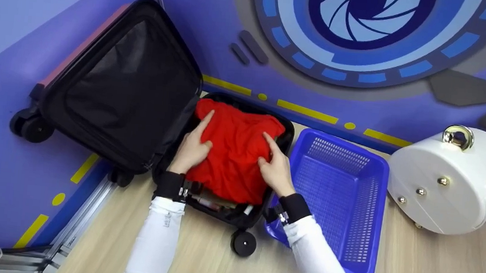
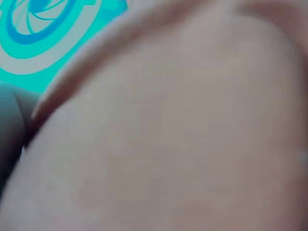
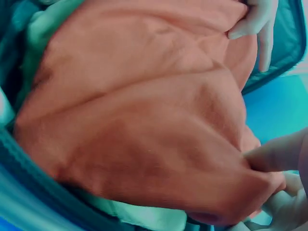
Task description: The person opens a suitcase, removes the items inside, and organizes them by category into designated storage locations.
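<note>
A crumpled red cloth (image 1: 237,153) is spread over the contents of an open black-lined suitcase (image 1: 289,134). My right hand (image 1: 276,170) pinches its right side, thumb and fingers meeting round a fold in the right wrist view. On the opposite side my left hand (image 1: 193,149) holds the cloth's edge, index finger stretched out and thumb against the fabric; its other fingers are hidden. Pale items (image 3: 149,216) show under the cloth's border in the right wrist view. The left wrist view is mostly filled by blurred skin.
The suitcase's raised lid (image 1: 128,87) leans left against the wall. Right of the suitcase stands a blue plastic basket (image 1: 330,197), partly under my right forearm. A white round stool (image 1: 436,184) with gold fittings lies on its side at far right. A black wheel (image 1: 243,243) juts toward me.
</note>
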Demonstrator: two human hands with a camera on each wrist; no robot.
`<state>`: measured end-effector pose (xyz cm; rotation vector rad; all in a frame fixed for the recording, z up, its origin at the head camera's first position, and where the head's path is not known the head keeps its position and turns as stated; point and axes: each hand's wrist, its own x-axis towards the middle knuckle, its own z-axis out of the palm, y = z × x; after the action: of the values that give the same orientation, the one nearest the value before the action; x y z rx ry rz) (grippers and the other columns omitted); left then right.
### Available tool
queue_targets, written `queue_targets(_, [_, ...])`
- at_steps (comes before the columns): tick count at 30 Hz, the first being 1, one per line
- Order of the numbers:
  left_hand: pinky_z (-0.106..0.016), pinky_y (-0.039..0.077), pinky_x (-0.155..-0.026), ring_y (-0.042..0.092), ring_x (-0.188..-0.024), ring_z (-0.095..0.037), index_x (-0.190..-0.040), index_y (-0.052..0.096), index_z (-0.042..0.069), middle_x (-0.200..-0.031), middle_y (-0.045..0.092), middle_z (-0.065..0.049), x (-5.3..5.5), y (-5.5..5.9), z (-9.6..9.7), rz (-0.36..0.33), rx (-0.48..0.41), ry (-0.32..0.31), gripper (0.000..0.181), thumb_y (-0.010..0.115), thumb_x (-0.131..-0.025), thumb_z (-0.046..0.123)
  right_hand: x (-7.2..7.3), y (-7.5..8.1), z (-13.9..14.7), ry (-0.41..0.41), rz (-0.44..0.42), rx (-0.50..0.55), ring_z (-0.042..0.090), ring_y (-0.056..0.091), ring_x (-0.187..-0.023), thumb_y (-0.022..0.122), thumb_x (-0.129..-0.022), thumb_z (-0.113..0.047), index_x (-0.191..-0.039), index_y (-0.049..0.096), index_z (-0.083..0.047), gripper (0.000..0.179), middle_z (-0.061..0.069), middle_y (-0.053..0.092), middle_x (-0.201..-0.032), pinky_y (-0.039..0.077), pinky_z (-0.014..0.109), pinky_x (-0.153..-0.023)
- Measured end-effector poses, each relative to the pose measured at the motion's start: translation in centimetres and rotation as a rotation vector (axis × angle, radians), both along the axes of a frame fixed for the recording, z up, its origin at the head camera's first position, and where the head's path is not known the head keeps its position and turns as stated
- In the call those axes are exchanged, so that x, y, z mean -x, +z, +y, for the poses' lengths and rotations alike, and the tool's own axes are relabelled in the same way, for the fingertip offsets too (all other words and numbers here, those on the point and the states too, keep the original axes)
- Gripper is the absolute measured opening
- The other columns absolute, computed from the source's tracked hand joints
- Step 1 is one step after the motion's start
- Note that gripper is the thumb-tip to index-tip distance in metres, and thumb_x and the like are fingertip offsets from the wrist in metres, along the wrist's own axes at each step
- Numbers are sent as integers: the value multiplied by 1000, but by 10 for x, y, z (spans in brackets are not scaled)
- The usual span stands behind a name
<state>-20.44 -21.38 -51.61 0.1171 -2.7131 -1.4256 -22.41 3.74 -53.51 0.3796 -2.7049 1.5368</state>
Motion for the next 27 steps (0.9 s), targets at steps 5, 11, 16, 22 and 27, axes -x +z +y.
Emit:
queue_targets(5, [-34,41,-87,54,-95,-25,-152,55,22,-154,52,-10,-5,21,12,152,-64,-30,69,54,-89,-5,-2,20,19,12,-46,171,28,58,-111,61,-87,4,-159,45,-17,77,12,50,-156,44,39,-99])
queue_targets(11, [-38,39,-111,53,-133,-24,-143,63,12,-144,59,-12,-10,43,35,335,-116,-69,57,58,-89,-5,-14,41,55,22,-28,294,30,57,-131,80,-88,-6,-162,38,-18,86,15,45,-160,44,44,-110])
queue_targets(16, [-45,34,-118,42,-146,-32,-141,64,8,-154,49,-19,-12,53,63,386,-177,-188,53,59,-89,-6,-26,53,93,17,-3,330,25,55,-133,73,-89,5,-163,36,-22,87,4,40,-164,46,34,-108])
queue_targets(22, [-48,30,-122,34,-151,-35,-142,63,6,-163,36,-23,-13,48,95,363,-159,-302,50,60,-92,-2,-40,56,140,-26,-23,352,17,43,-144,57,-85,19,-164,33,-26,93,-8,32,-167,41,20,-109])
queue_targets(27, [-48,31,-121,35,-151,-36,-147,56,0,-165,33,-22,-17,34,118,300,-104,-377,54,63,-93,7,-46,45,171,-84,-27,284,18,34,-149,56,-82,20,-164,33,-22,94,-5,31,-168,34,15,-112])
